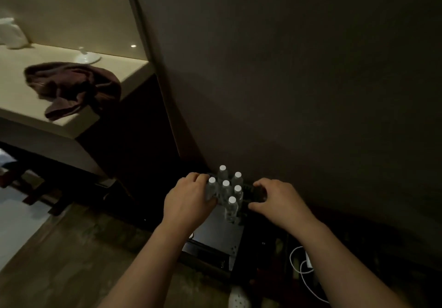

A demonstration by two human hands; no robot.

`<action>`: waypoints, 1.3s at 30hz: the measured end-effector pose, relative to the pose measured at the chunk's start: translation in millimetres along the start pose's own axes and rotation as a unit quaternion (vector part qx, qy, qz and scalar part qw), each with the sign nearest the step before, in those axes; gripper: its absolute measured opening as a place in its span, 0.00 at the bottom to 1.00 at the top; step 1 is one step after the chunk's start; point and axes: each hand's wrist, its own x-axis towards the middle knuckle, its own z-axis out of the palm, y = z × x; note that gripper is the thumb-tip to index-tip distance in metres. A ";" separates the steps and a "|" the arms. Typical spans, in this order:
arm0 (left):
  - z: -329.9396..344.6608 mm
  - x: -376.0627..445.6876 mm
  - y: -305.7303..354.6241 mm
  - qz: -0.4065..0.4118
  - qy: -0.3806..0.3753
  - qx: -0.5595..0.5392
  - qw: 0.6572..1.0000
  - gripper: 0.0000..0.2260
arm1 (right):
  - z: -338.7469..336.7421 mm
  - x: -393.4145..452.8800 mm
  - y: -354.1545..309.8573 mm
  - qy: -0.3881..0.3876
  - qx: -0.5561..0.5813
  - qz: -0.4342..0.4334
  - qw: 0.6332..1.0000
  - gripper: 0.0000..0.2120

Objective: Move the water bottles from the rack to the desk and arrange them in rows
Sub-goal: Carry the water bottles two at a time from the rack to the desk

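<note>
Several clear water bottles (226,189) with white caps stand close together on a low dark rack (215,238) against the wall. My left hand (189,200) is wrapped around the leftmost bottle (211,185), whose cap shows above my fingers. My right hand (275,200) is at the right side of the cluster with its fingers curled over a dark part of the rack; the dim light hides whether it grips anything. The cream desk (134,68) is up at the left, well apart from the bottles.
On the desk lie a crumpled brown cloth (74,87), a white lamp base (87,58) and a white bag (12,34). A white cable (302,267) coils on the floor right of the rack. The dark wall (287,92) stands directly behind the bottles.
</note>
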 end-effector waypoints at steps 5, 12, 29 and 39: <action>28.6 47.9 -21.6 0.029 -0.028 0.002 0.999 0.28 | 31.5 45.5 5.1 0.007 0.049 0.033 0.998 0.25; 72.9 101.0 -53.6 0.035 -0.083 0.002 0.996 0.30 | 87.2 110.2 11.5 0.010 0.088 0.060 0.994 0.24; 215.5 212.5 -122.1 0.101 -0.225 -0.063 0.967 0.27 | 244.2 178.6 52.8 0.029 0.104 0.278 0.954 0.33; 315.9 243.2 -128.6 0.055 -0.291 -0.124 0.947 0.31 | 307.1 215.0 78.9 0.068 0.195 0.351 0.913 0.36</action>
